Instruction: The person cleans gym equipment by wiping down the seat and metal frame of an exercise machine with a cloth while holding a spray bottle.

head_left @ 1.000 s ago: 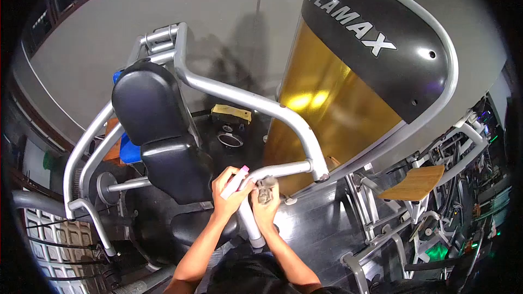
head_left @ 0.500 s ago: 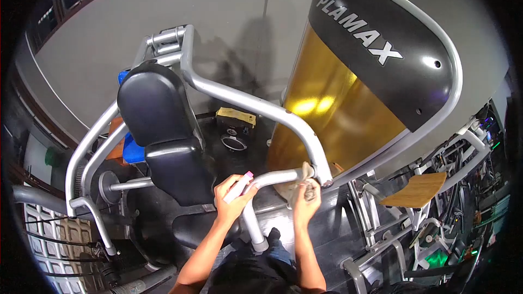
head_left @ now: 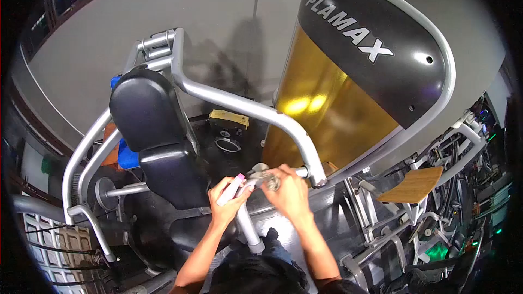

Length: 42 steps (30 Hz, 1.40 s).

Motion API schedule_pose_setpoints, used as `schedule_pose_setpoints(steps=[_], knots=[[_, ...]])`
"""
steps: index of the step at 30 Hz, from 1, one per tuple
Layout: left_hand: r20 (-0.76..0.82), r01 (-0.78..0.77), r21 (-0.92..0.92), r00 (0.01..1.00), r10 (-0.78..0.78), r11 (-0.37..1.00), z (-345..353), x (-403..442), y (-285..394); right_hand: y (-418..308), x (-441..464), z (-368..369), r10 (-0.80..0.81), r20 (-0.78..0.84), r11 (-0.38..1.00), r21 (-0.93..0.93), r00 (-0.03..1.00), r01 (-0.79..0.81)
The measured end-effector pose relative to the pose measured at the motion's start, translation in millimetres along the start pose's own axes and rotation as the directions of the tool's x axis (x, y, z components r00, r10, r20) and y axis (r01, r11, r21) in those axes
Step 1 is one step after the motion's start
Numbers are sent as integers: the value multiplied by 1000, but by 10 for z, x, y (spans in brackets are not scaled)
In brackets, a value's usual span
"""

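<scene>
Seemingly clasping a slim white container [head_left: 230, 191] in the left hand [head_left: 224, 207], with fingers curled closely round its middle and its pink tip clear, at an upward slant just beside the bend of the silver handle [head_left: 248, 232]. Looks light and smooth-sided, likely firm under a moderate squeeze, perhaps slippery if damp; best gripped round the body, below the pink end. Gathering a bunched grey cloth [head_left: 272, 183] in the right hand [head_left: 291, 195], with fingers bent closely over it, at the handle's crosswise part; hard to tell how much presses on metal. Should prove soft, limp, nearly weightless and safe from breaking, and easiest to take as a wad, with a fold caught under the fingertips. At the handle, probably stiff, heavy to shift and slick, so better grasped along a straight run than at the bend. Beyond, on to a black seat [head_left: 188, 234], then a black backrest [head_left: 144, 103], then a tall gold panel [head_left: 327, 92] before a grey wall [head_left: 218, 5].
</scene>
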<state>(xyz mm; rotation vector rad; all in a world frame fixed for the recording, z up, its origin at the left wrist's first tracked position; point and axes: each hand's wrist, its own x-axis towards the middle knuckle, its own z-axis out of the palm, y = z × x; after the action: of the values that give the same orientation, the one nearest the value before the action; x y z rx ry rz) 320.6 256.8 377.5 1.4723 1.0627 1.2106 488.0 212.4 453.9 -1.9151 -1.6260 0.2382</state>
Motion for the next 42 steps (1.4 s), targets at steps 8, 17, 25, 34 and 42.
schedule_pose_setpoints(steps=[8, 17, 25, 34, 42], knots=[[-21, -7, -41, 1000, 6, 999, 18, -7, -10, 361, 480, -296, -39, 200, 988, -139, 979, 68], [-85, -2, 153, 996, 15, 988, 18, -45, 157, 225, 1036, 31, -247, 662, 957, 53, 708, 284], [-220, 28, 552, 969, 113, 833, 140, -185, 644, 835, 985, -373, -119, 663, 985, -14, 739, 172], [-268, 56, 724, 941, 205, 687, 344, -547, 1224, 804, 924, -414, -271, 576, 922, -74, 771, 379], [-340, 146, 587, 937, 79, 796, 653, -679, 1380, 603, 831, -290, -514, 487, 855, 226, 706, 466]])
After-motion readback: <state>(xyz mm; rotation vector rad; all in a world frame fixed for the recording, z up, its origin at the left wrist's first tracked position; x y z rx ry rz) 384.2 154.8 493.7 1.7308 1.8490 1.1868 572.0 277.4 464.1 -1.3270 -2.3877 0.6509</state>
